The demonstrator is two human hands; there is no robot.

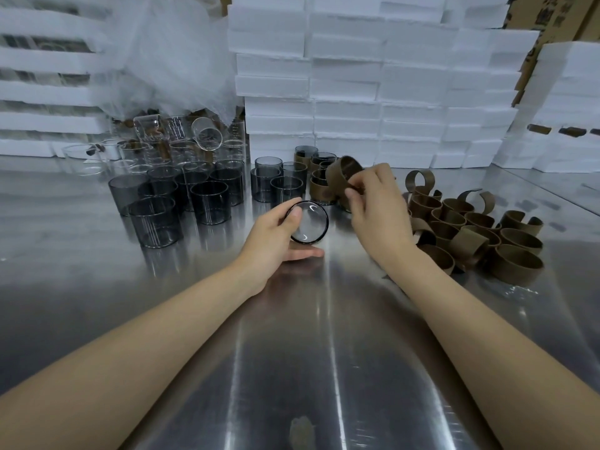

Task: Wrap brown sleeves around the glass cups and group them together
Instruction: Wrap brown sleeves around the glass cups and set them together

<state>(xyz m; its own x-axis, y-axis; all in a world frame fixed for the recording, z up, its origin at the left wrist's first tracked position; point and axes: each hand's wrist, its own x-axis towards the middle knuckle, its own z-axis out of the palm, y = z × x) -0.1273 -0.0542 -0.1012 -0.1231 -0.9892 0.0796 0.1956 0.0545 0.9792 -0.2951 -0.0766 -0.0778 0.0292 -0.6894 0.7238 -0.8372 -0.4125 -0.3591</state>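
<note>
My left hand point(271, 245) grips a smoky glass cup point(309, 227), tilted so its round base faces me, just above the steel table point(324, 352). My right hand point(376, 203) pinches a curled brown sleeve point(341, 175) a little above and to the right of that cup, apart from it. Behind the sleeve stand several cups wrapped in brown sleeves point(319, 186). Bare smoky cups point(181, 196) cluster to the left. A heap of loose brown sleeves point(477, 232) lies on the right.
Clear glass beakers point(181, 141), some tipped over, sit at the back left under white foam netting. Stacks of white foam blocks point(373, 76) wall off the back and right of the table.
</note>
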